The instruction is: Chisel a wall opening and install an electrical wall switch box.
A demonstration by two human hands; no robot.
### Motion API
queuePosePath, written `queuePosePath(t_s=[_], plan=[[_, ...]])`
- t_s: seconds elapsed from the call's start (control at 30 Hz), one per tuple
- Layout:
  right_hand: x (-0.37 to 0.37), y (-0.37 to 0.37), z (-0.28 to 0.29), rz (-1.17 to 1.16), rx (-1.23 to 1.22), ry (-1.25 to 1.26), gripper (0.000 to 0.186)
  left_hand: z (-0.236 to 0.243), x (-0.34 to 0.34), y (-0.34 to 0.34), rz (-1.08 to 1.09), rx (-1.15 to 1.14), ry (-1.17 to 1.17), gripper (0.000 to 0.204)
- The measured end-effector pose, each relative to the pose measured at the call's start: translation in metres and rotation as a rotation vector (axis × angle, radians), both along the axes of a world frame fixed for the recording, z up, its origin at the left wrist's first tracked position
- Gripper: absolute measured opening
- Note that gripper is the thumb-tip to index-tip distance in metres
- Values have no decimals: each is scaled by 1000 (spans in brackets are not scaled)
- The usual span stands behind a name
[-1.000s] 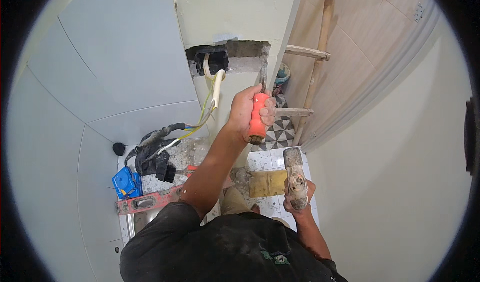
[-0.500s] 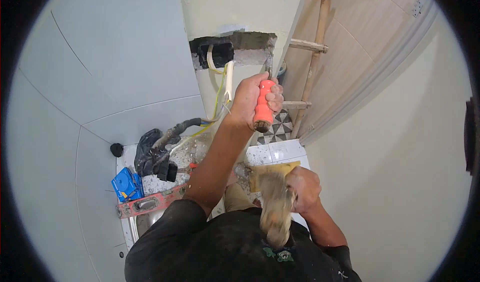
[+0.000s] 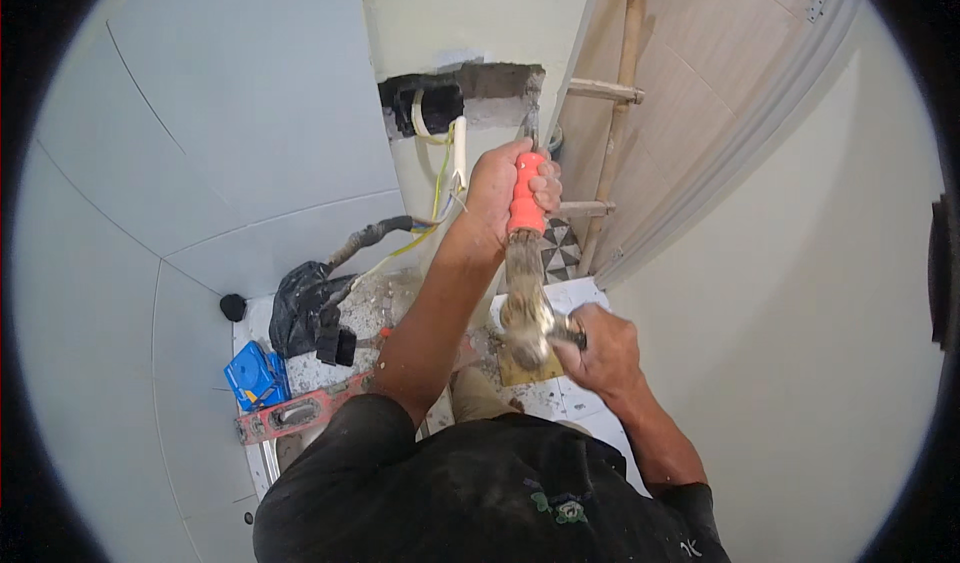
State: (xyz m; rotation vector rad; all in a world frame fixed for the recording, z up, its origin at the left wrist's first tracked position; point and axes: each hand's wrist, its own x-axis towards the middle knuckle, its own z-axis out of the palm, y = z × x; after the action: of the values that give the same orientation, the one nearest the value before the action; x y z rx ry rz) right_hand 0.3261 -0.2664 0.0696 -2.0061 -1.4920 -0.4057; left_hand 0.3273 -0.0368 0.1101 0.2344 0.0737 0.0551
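Note:
My left hand (image 3: 500,188) is wrapped round the orange grip of a chisel (image 3: 528,198), whose metal blade points up at the right end of a cut-out recess (image 3: 500,93) in the wall. In my right hand (image 3: 607,351) is the handle of a hammer (image 3: 525,308), its head blurred by motion. The hammer's far end meets or nearly meets the chisel's butt. Inside the recess, at its left, sits a black box (image 3: 440,108). A white conduit (image 3: 460,153) and loose yellow-green wires (image 3: 437,198) hang just left of my left hand.
Below left lie a black plastic bag (image 3: 297,308), a blue packet (image 3: 255,375) and a red spirit level (image 3: 300,413), among rubble on white tiles. A wooden ladder (image 3: 618,133) leans at the right. A yellowish flat piece (image 3: 530,368) rests on the floor beneath the hammer.
My right hand has swung the hammer up and away from my chest, bringing its head to the chisel's butt. My left hand keeps its hold on the chisel, nearly unmoved.

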Motion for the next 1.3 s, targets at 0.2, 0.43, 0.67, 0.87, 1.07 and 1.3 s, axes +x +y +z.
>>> queuePosePath(t_s=[0.2,0.43,0.67,0.87,1.07,1.3], plan=[[9,-6,-15,97,6,-48,32,9,0,-8,67,-10,58,17],[13,-10,-18,160,154,-64,21,3,-1,-11,111,51,72,18],[7,-4,-7,116,44,-28,32,3,0,-2,40,45,37,18],[8,-4,-13,44,32,89,33,0,1,-3,60,66,20,19],[21,-8,-16,160,121,-62,34,-1,6,-7,72,31,36,19],[29,-4,-22,137,115,-55,37,2,5,-7,90,33,30,19]])
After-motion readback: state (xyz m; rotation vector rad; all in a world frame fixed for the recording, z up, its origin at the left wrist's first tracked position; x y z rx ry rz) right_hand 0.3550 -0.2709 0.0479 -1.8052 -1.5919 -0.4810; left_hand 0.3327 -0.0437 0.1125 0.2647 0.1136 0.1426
